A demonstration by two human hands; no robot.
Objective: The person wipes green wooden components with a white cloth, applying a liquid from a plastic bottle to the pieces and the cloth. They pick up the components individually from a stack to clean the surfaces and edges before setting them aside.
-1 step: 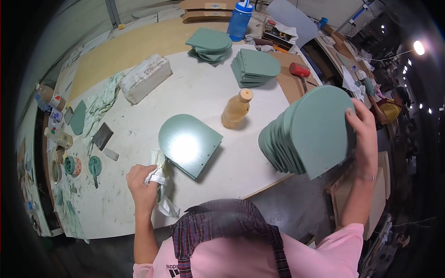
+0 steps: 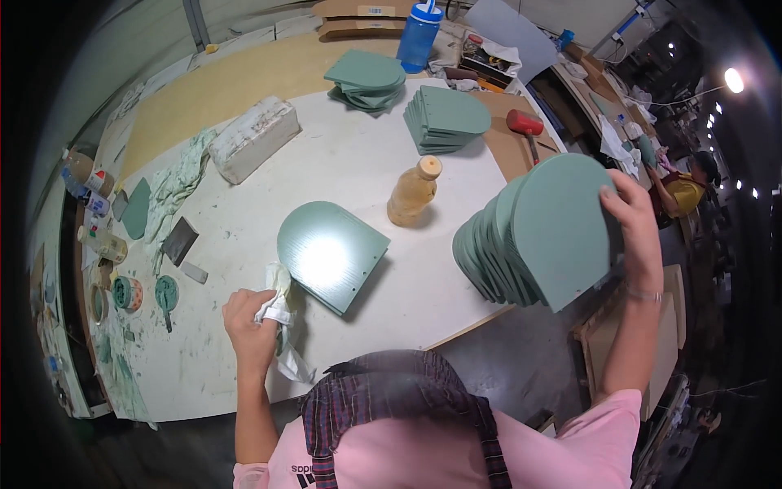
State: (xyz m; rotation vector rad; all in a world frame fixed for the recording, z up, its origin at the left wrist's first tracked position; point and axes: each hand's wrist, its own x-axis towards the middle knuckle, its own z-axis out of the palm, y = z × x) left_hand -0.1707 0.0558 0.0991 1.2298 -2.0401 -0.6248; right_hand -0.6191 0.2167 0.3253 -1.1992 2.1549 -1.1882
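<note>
We are mid-wipe: our left hand is closed on a white rag at the green panel lying centre frame on the surface. Our right hand clasps the upright panel stack at right. We judge that finishing this panel's edge calls for steady rag pressure.

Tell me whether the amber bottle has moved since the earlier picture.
No. The amber bottle stands in the same spot, just right of the flat green panel on the white table.
</note>
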